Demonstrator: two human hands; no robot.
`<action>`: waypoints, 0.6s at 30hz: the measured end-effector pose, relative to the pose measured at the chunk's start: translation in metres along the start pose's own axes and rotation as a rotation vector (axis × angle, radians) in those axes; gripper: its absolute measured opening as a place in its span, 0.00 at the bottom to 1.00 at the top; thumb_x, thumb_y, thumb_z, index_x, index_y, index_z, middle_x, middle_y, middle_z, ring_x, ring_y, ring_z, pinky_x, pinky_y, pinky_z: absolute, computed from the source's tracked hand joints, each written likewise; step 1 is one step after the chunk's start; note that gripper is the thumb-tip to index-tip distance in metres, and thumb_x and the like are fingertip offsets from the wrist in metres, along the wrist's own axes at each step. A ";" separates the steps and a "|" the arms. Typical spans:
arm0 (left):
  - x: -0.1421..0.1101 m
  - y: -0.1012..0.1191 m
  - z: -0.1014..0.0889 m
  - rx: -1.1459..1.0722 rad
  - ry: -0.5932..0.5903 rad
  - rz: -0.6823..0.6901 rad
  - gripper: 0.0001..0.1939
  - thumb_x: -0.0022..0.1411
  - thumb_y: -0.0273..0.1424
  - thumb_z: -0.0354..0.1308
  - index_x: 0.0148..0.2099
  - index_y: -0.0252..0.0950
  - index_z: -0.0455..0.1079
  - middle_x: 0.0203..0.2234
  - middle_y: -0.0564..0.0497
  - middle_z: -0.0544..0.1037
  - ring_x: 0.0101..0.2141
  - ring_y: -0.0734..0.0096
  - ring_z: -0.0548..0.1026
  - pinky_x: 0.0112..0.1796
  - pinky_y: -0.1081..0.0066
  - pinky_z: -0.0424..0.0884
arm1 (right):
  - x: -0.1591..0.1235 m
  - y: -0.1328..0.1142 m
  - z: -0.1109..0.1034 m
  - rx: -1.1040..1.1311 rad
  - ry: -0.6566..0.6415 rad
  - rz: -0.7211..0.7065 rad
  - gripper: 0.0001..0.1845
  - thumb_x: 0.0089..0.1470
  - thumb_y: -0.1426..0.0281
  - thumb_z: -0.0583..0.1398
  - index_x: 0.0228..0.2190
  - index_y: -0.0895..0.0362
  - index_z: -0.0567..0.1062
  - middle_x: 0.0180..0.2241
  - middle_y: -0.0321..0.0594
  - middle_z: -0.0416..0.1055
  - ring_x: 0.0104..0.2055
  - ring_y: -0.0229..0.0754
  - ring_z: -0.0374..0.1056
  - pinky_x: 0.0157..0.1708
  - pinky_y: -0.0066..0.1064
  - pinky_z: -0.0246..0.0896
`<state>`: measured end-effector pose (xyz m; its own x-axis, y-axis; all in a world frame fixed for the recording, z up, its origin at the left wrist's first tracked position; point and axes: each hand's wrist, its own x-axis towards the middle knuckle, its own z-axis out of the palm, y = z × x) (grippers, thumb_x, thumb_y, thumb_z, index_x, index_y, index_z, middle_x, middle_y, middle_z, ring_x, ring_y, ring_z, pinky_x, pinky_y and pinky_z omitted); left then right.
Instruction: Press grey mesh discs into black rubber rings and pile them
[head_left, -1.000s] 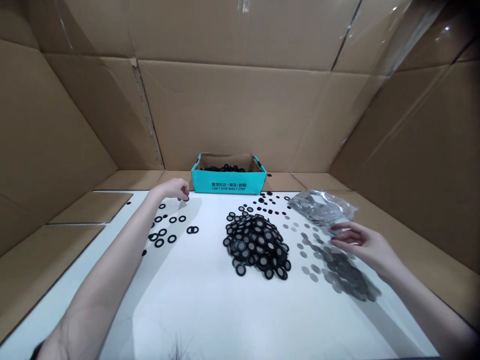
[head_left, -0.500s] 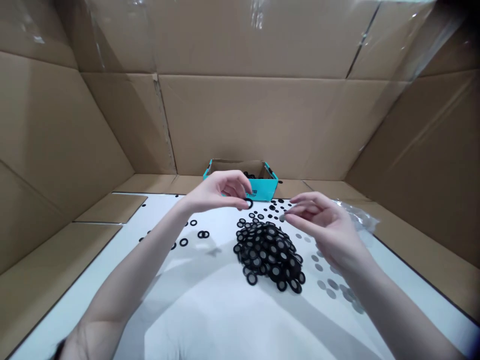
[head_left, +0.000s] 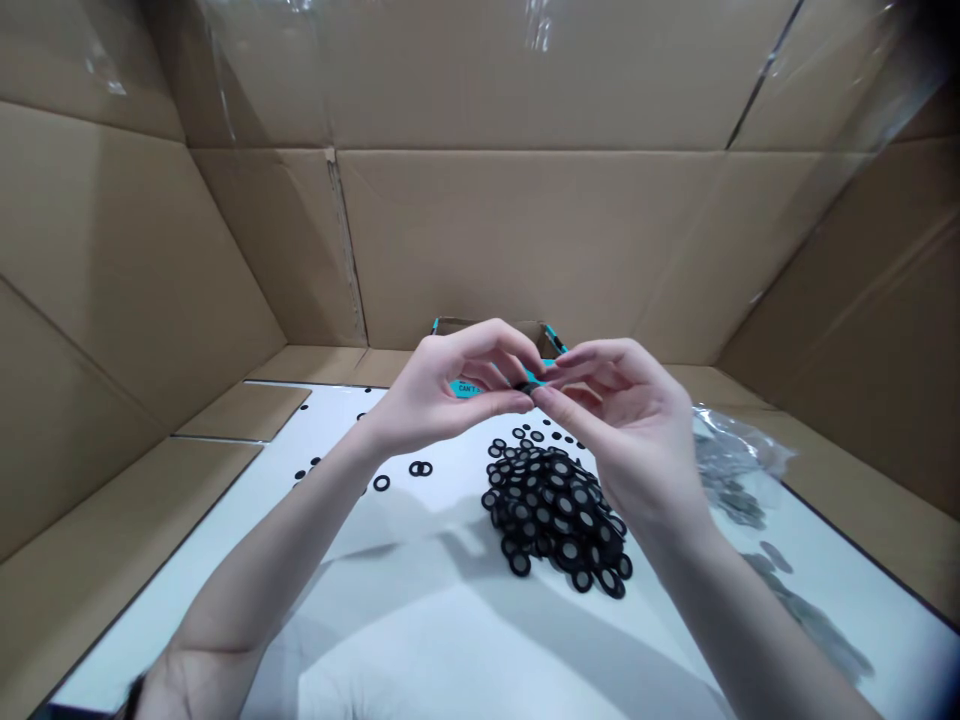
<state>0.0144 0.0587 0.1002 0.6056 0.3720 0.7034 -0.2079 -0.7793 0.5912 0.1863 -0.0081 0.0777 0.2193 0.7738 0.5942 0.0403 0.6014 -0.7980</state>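
Observation:
My left hand (head_left: 450,390) and my right hand (head_left: 622,420) meet in the air above the table, fingertips together. Between the fingertips is a small black ring with a grey mesh disc (head_left: 529,387), mostly hidden by my fingers. Below my hands lies a heap of black rings with grey centres (head_left: 555,515). A teal cardboard box (head_left: 469,388) stands behind my hands, nearly hidden by them.
Loose black rings (head_left: 420,468) lie on the white table (head_left: 390,640) to the left of the heap. Grey discs (head_left: 802,610) are scattered at the right, near a clear plastic bag (head_left: 739,450). Brown cardboard walls (head_left: 525,250) surround the table on the sides and back.
My hands have come together from apart, bringing the black ring from my left fingers and the grey disc from my right fingers into contact. The view has shifted slightly, and the box sits lower.

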 end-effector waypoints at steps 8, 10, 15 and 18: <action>0.000 -0.001 0.001 0.052 0.090 -0.028 0.11 0.61 0.23 0.65 0.45 0.36 0.70 0.32 0.54 0.79 0.33 0.76 0.81 0.36 0.77 0.81 | -0.001 0.006 0.001 -0.147 -0.010 -0.071 0.12 0.49 0.71 0.70 0.36 0.49 0.75 0.34 0.33 0.82 0.38 0.41 0.78 0.36 0.36 0.69; 0.000 -0.001 0.003 0.071 0.109 -0.039 0.11 0.61 0.24 0.65 0.45 0.35 0.70 0.34 0.53 0.79 0.34 0.75 0.81 0.36 0.76 0.81 | -0.002 0.006 0.000 -0.208 0.010 -0.121 0.12 0.50 0.73 0.69 0.36 0.49 0.75 0.33 0.33 0.81 0.36 0.41 0.77 0.37 0.38 0.68; 0.000 -0.002 0.005 0.232 0.098 -0.020 0.10 0.62 0.23 0.64 0.46 0.36 0.70 0.35 0.52 0.79 0.35 0.74 0.81 0.39 0.74 0.81 | -0.003 0.007 -0.002 -0.334 0.034 -0.198 0.12 0.51 0.75 0.68 0.36 0.49 0.73 0.30 0.32 0.79 0.33 0.41 0.75 0.37 0.40 0.67; 0.000 -0.003 0.005 0.268 0.062 0.026 0.13 0.62 0.21 0.63 0.48 0.35 0.69 0.35 0.52 0.80 0.37 0.74 0.81 0.43 0.74 0.79 | -0.003 0.008 -0.005 -0.368 -0.002 -0.191 0.14 0.52 0.75 0.68 0.38 0.49 0.72 0.29 0.31 0.78 0.33 0.42 0.76 0.37 0.40 0.67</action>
<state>0.0189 0.0580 0.0960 0.5532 0.3738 0.7445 -0.0071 -0.8915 0.4529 0.1906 -0.0070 0.0688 0.1723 0.6559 0.7349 0.4260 0.6231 -0.6560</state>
